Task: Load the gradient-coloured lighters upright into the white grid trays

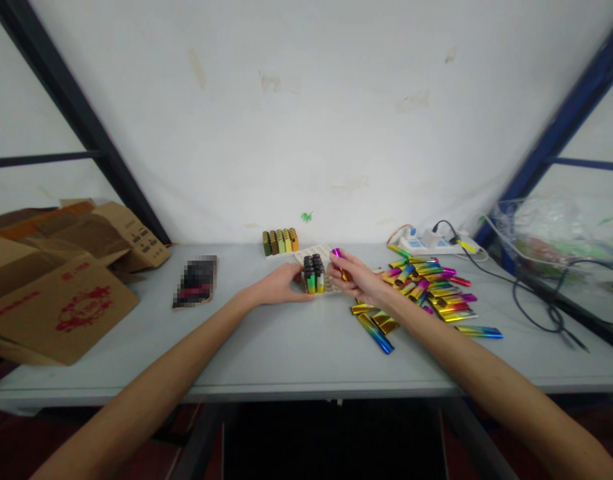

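Note:
A pale tray with round-looking slots (306, 254) sits near the middle of the table. In its left part stand several upright, black-topped pieces that look like lighters (315, 283), with shiny green and yellow bodies. My left hand (281, 285) grips the tray's left side, thumb along the front. Just right of the upright pieces, my right hand (353, 275) pinches a shiny purple-and-gold piece (337, 253), held tilted above the tray. Beside that hand lies a loose pile of similar metallic pieces (426, 283) in gold, blue, pink and red.
Another block of upright pieces (280, 242) stands by the wall. At left are open cardboard boxes (86, 280) and a blurred dark object (196, 281). A power strip (431, 243), black cable (551, 313) and clear plastic bags (546, 227) occupy the right. Metal posts flank the table.

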### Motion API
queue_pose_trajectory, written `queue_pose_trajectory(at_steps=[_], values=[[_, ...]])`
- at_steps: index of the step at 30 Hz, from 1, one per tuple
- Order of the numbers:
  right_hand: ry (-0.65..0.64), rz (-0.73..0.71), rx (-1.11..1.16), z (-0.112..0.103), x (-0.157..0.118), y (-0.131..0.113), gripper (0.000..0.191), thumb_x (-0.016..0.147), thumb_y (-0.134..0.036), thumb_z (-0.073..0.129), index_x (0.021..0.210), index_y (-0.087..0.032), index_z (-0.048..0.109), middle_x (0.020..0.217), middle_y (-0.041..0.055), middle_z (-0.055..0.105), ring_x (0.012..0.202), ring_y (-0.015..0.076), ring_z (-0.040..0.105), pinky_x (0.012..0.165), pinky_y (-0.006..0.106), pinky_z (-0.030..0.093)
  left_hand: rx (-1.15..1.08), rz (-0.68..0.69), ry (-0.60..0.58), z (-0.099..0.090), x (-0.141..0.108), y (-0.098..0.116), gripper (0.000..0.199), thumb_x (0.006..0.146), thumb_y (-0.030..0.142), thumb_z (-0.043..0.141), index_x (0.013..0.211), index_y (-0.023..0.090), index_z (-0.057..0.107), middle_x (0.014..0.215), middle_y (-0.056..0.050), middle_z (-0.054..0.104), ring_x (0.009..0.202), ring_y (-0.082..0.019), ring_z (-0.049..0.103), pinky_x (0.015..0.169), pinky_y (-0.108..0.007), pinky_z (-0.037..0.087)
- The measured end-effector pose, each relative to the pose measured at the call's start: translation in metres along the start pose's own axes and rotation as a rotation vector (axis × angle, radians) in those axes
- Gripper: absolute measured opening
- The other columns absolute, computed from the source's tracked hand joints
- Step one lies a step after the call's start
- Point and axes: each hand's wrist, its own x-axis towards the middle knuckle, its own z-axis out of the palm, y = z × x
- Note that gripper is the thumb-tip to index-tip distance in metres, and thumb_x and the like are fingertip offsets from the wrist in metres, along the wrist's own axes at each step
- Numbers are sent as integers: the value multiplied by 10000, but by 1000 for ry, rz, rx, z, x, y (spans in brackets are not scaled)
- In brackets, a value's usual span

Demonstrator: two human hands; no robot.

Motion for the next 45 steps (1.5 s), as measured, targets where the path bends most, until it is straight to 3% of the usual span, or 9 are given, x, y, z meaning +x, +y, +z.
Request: queue_pose_trajectory(at_steps=[2, 6, 12, 20, 27, 37, 45], values=[[15, -65, -19, 2, 0, 1, 392, 873, -544, 714, 898, -229, 481, 751, -76, 448, 467, 40, 213, 344, 155, 81, -8, 6, 7, 0, 0, 1, 580, 732, 570, 782, 1102, 135, 681, 954, -75, 704, 799, -229, 620, 753, -330, 513], [-13, -85, -9, 2, 2, 4, 368, 913, -561, 662, 1032, -228, 560, 741, -67, 385, 515, 61, 314, 370, 148, 166, -22, -11, 6, 0, 0, 1, 578, 726, 559, 791, 1103, 135, 683, 952, -73, 710, 815, -232, 625, 749, -325, 516], [-35, -75, -49, 0, 3, 5, 439, 940, -596, 598, 1208, -249, 571, 719, -79, 316, 491, 66, 252, 403, 172, 189, -10, 9, -25, 0, 1, 1, 573, 757, 529, 771, 1149, 124, 670, 996, -80, 711, 838, -239, 638, 756, -331, 519], [45, -62, -78, 3, 3, 0, 367, 945, -562, 539, 1034, -210, 590, 676, -87, 247, 491, 77, 129, 415, 197, 115, -20, -7, -26, -1, 1, 3, 567, 750, 542, 778, 1123, 126, 677, 994, -81, 716, 838, -237, 637, 759, -316, 521], [25, -52, -125, 1, 4, 2, 414, 955, -587, 486, 1068, -210, 613, 669, -83, 243, 491, 87, 113, 405, 204, 124, 30, -20, -19, -2, 0, 1, 573, 741, 572, 778, 1101, 137, 679, 958, -76, 714, 812, -235, 630, 740, -313, 506], [20, -86, -208, 3, 2, 5, 467, 930, -636, 547, 1146, -226, 605, 709, -74, 235, 499, 77, 167, 407, 205, 128, 12, -9, -37, -2, 1, 2, 560, 767, 554, 755, 1126, 133, 664, 955, -66, 702, 823, -236, 636, 732, -312, 497], [51, -107, -254, 4, 1, 7, 423, 917, -631, 588, 1090, -246, 577, 701, -71, 320, 506, 82, 249, 415, 196, 209, 12, -18, -36, -2, 0, 2, 554, 749, 567, 768, 1097, 146, 678, 955, -69, 710, 821, -235, 631, 735, -308, 507]])
